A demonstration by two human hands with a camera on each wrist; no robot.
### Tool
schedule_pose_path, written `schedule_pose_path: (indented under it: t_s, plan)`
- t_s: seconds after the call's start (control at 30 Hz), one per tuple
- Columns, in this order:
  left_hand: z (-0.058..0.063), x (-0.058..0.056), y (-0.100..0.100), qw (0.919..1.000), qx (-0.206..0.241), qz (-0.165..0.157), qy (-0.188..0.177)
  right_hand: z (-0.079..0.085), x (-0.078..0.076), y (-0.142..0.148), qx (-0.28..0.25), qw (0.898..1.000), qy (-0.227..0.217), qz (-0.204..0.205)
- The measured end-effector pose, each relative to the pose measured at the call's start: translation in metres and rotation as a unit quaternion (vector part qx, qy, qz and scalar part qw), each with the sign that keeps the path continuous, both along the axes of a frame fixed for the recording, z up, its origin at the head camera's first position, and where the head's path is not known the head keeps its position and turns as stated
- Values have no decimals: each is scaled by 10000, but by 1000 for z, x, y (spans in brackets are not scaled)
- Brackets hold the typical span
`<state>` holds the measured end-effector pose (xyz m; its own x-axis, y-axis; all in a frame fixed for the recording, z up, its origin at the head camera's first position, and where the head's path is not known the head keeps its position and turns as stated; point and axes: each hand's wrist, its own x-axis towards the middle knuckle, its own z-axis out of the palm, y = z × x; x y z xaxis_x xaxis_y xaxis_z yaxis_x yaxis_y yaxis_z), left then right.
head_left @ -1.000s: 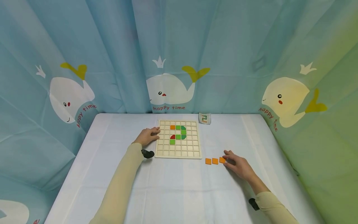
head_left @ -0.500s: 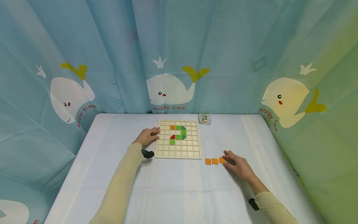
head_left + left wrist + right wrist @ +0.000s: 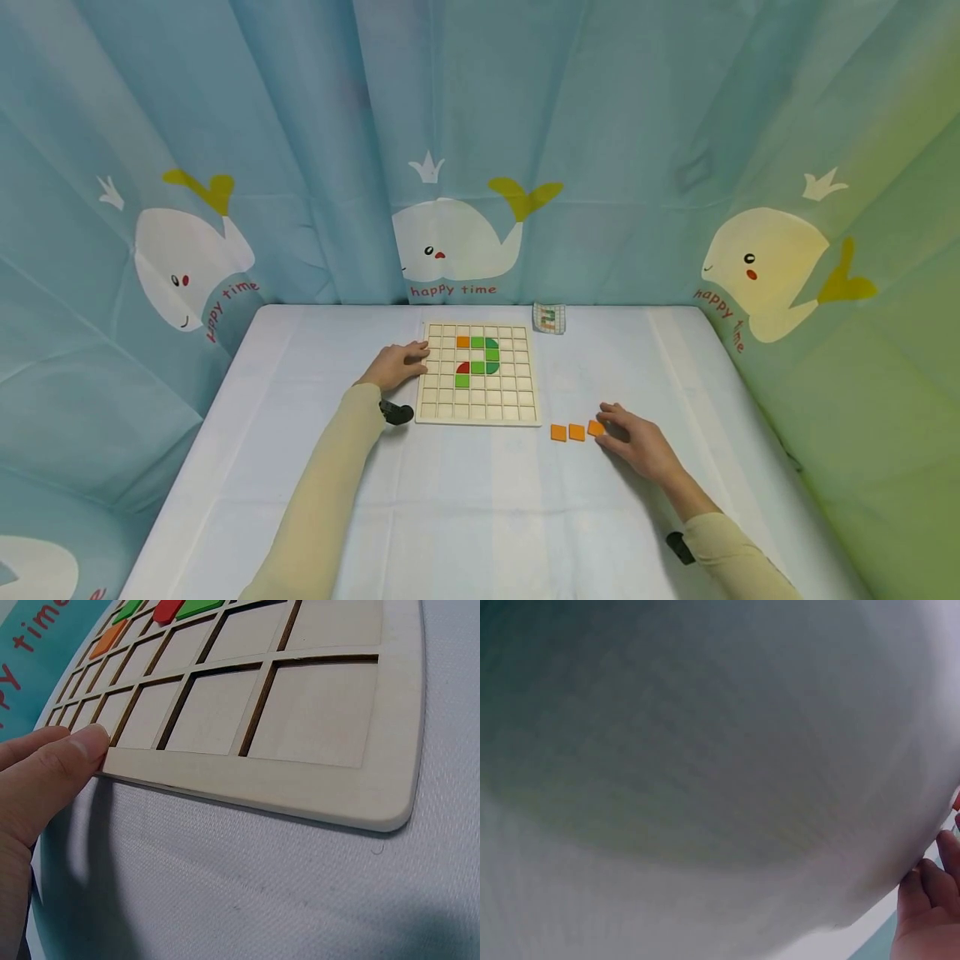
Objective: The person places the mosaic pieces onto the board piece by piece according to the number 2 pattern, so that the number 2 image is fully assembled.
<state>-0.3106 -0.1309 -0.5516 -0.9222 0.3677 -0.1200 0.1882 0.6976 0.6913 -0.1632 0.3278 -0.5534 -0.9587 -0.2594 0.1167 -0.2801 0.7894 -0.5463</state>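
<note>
A pale wooden grid board point(image 3: 517, 412) lies flat on the table, with several green, red and orange pieces set in its squares. My left hand point(image 3: 392, 365) rests at the board's left edge; in the left wrist view its thumb and fingers point(image 3: 52, 761) lie fairly straight on the frame. To the right, my right hand point(image 3: 641, 442) has thumb and fingers on either side of an orange square tile point(image 3: 595, 428), pinching it at the table. Two more orange tiles, one point(image 3: 577, 432) beside it and another point(image 3: 558, 432) farther left, lie in the same row.
A small printed card point(image 3: 549, 318) lies behind the board's right back corner. White cloth covers the table point(image 3: 465, 508). Blue-green curtain point(image 3: 630, 150) with whale prints hangs behind and at both sides.
The orange tile at my right fingertips has turned slightly, and the thumb has shifted a little left. My left hand and the board have stayed put.
</note>
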Motion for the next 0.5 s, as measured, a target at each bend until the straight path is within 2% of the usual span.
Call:
schedule_pose_path:
  t_s: [0.3, 0.4, 0.5]
  plan:
    - [-1, 0, 0, 10000, 66, 1, 54, -1, -3, -1, 85, 9991, 420, 14]
    - [-1, -1, 0, 10000, 70, -5, 35, 3, -5, -1, -109, 9991, 332, -239]
    - [-1, -1, -1, 10000, 25, -31, 50, 10, -12, -2, -514, 9969, 62, -584]
